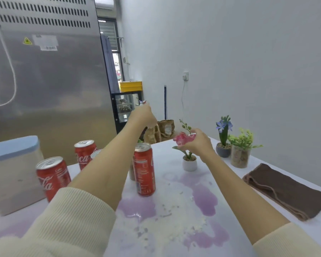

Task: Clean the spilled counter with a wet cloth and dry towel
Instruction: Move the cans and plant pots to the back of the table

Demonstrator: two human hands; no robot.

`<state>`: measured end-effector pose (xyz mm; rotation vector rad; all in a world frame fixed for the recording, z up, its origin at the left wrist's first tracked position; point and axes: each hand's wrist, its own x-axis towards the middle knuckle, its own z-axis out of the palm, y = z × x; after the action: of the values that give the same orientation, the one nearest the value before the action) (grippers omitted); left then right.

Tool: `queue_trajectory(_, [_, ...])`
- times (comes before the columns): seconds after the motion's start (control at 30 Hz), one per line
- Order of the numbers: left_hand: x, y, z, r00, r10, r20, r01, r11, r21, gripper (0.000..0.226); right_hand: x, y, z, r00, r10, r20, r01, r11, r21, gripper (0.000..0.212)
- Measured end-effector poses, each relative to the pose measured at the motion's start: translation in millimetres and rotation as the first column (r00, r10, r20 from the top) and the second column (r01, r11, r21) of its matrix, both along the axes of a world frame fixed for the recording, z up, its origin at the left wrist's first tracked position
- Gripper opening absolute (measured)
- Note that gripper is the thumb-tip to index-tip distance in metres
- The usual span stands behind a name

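Note:
A purple spill (205,199) with white grains scattered in it spreads over the white counter (167,156). A folded brown towel (285,193) lies at the right edge. My right hand (198,143) grips the pink flower plant (182,139) by its bloom; its white pot (189,164) stands just beyond the spill. My left hand (145,114) reaches far across the counter with fingers curled downward; whether it holds anything is unclear. No wet cloth is in view.
Several red cola cans stand around my left arm, one (145,169) at the spill's edge, another (53,177) at the left. A blue-lidded container (11,173) sits far left. Two potted plants (223,141) (241,153) stand by the wall. A steel fridge (44,80) is behind.

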<state>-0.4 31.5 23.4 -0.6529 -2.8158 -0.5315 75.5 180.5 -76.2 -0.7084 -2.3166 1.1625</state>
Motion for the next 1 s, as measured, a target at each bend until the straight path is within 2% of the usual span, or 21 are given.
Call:
queue_trajectory(0.07, [-1, -22, 0, 0.993, 0.084, 0.08, -0.066, 0.977, -0.204, 0.054, 0, -4, -9, 1.0, -0.014, 0.015, 0.014, 0.999, 0.032, 0.072])
queue_trajectory(0.13, [1, -34, -7, 0.964, 0.138, 0.229, -0.057, 0.943, -0.327, 0.058, 1, -6, -19, 0.998, -0.053, -0.026, 0.055, 0.994, 0.097, 0.045])
queue_trajectory(0.2, [0, -39, -19, 0.91, 0.167, 0.38, -0.036, 0.943, -0.33, 0.057, 4, -6, -21, 0.986, -0.127, -0.11, 0.141, 0.981, 0.137, 0.023])
queue_trajectory(0.3, [-15, -39, -33, 0.809, 0.216, 0.547, -0.117, 0.97, -0.211, 0.053, 7, 0, -15, 0.962, -0.168, -0.217, 0.198, 0.972, 0.124, 0.011])
queue_trajectory(0.37, [-23, -37, -36, 0.836, 0.202, 0.511, -0.164, 0.979, -0.119, 0.041, 11, 5, -10, 0.953, -0.158, -0.258, 0.187, 0.978, 0.091, 0.009])
queue_trajectory(0.5, [-31, -31, -36, 0.952, 0.162, 0.259, -0.173, 0.985, 0.021, 0.038, 21, 15, -3, 0.936, -0.169, -0.31, 0.196, 0.979, 0.056, 0.007])
queue_trajectory(0.73, [-34, 5, -19, 0.996, 0.059, 0.072, -0.071, 0.981, 0.18, 0.03, 32, 33, -1, 0.915, -0.193, -0.354, 0.219, 0.975, 0.034, 0.009])
queue_trajectory(0.83, [-28, 34, -11, 0.999, -0.014, 0.032, 0.005, 0.968, 0.253, 0.022, 36, 41, -2, 0.9, -0.207, -0.384, 0.234, 0.972, 0.025, 0.009])
queue_trajectory(1.0, [-16, 87, -21, 0.995, -0.078, 0.068, 0.05, 0.936, 0.348, 0.02, 42, 51, -10, 0.902, -0.226, -0.368, 0.24, 0.971, -0.008, 0.004])
